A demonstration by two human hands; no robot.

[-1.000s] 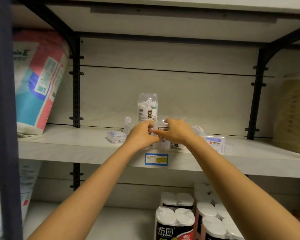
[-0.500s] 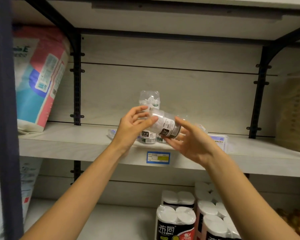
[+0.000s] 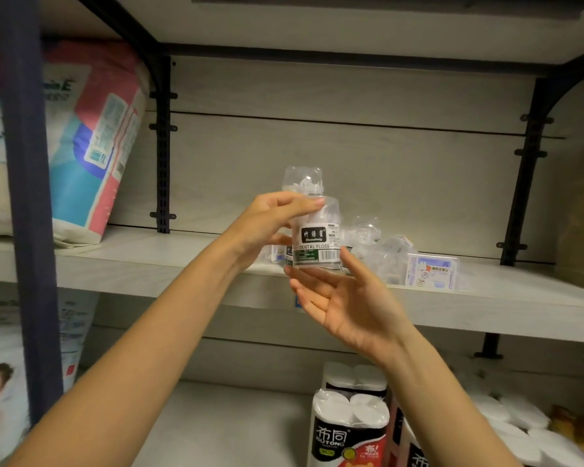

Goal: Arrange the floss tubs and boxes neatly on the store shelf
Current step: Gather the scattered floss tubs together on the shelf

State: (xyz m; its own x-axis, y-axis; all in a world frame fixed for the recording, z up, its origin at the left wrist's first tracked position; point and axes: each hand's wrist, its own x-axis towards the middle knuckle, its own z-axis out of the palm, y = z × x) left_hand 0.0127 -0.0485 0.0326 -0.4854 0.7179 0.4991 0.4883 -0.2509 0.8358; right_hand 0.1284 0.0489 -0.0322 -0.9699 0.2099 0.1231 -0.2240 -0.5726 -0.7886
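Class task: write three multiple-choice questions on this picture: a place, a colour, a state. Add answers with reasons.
1. Where is the blue-printed floss box? A on the lower shelf; B on the middle shelf, right of the held floss tub; C in a hand.
2. What colour is the band under DENTAL FLOSS on that tub? A red; B green; C yellow.
3. How is the tub held? A upright; B upside down; C sideways.
Answers: 1 B, it stands there. 2 B, it shows green. 3 A, its print reads upright; left hand grips its top, right hand open beneath.
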